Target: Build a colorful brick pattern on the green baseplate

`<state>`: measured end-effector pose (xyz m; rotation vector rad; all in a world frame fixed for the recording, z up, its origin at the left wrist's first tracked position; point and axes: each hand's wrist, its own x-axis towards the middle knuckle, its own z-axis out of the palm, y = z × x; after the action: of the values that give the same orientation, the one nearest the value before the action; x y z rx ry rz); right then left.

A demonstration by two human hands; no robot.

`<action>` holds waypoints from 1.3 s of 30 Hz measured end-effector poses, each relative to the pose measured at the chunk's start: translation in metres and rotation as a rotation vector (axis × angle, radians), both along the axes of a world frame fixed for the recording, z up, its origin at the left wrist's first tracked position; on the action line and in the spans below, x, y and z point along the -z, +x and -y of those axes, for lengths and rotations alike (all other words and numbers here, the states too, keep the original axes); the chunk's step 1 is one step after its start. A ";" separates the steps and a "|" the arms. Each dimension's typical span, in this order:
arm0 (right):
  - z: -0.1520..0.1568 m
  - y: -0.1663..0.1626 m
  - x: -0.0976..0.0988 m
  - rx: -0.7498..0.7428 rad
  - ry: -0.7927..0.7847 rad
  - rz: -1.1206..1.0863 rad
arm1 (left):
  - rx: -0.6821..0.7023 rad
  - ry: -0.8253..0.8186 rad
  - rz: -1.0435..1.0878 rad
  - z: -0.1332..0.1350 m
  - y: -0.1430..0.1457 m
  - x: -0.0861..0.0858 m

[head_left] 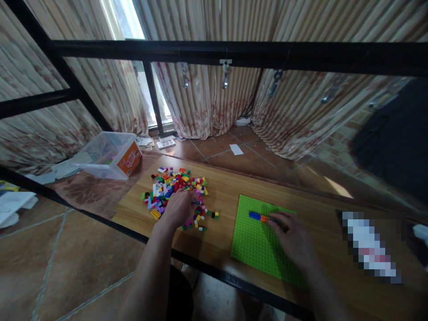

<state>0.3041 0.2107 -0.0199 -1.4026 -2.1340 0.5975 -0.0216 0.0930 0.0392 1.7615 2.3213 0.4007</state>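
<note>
Nearest my camera, the left hand (181,207) is over loose bricks (160,191) on the table (219,178). Rightward, a blue brick (254,216) and orange brick (264,219) lie end to end on the green baseplate (247,240), the right hand (290,232) beside them; I cannot tell what either hand's fingers grip.

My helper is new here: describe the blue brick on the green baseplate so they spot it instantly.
On the wooden table, right of the loose brick pile, lies a green baseplate. Toward its far edge sits the blue brick, left of the right hand; colour separates it from the orange brick beside it.
</note>
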 end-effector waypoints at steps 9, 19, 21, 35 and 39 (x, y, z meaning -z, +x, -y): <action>0.012 -0.005 -0.024 0.046 0.060 -0.325 | 0.012 0.300 0.823 -0.023 0.063 -0.001; 0.041 -0.028 -0.027 -0.248 -0.126 -0.341 | -0.209 -0.004 1.646 -0.039 0.132 0.023; 0.041 -0.029 -0.026 -0.245 -0.095 -0.308 | -0.216 -0.035 1.626 -0.039 0.134 0.022; 0.020 -0.009 -0.010 -0.104 0.074 -0.119 | -0.172 0.083 1.179 -0.057 0.124 0.046; 0.024 -0.015 -0.007 -0.143 0.098 -0.048 | -0.079 0.068 1.073 -0.058 0.120 0.053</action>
<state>0.2889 0.1870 -0.0132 -1.1794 -2.2071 0.5657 0.0987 0.1506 -0.0142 1.0219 1.5759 1.1067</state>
